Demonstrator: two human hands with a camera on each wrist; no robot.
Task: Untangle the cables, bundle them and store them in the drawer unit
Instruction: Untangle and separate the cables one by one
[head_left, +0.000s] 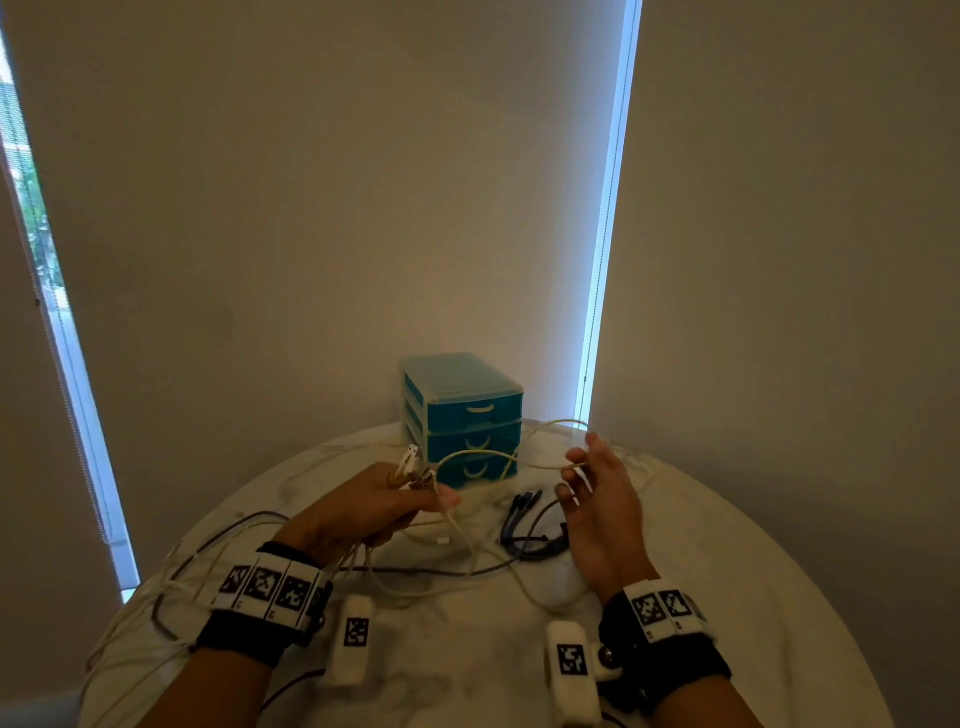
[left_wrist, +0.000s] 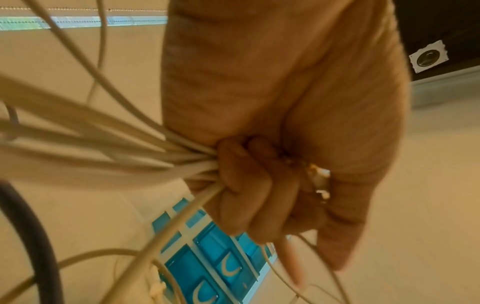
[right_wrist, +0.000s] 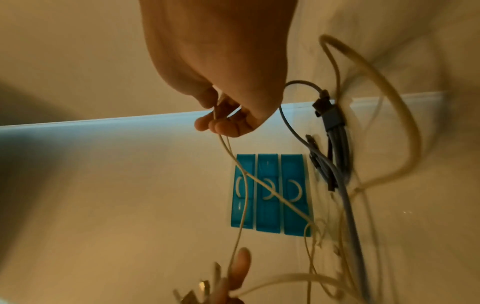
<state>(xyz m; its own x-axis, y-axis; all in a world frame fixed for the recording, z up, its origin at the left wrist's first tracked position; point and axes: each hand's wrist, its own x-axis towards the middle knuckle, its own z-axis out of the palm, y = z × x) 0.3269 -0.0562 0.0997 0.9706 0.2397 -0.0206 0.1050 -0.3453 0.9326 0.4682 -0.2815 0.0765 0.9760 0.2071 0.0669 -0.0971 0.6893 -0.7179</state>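
Note:
My left hand (head_left: 384, 506) grips a bunch of white cables (left_wrist: 145, 156) in its fist, their plug ends (head_left: 410, 465) sticking up above the thumb. One thin white cable (head_left: 498, 457) loops from that fist across to my right hand (head_left: 587, 483), whose thumb and fingers pinch it (right_wrist: 221, 119) in the air. A coiled dark grey cable (head_left: 530, 525) lies on the table under the right hand. The teal three-drawer unit (head_left: 467, 421) stands at the table's far edge, all drawers closed.
The round white marble table (head_left: 701, 545) carries loose white and grey cable runs (head_left: 249, 525) trailing off its left edge. Blinds and a bright window strip (head_left: 608, 234) stand behind the drawer unit.

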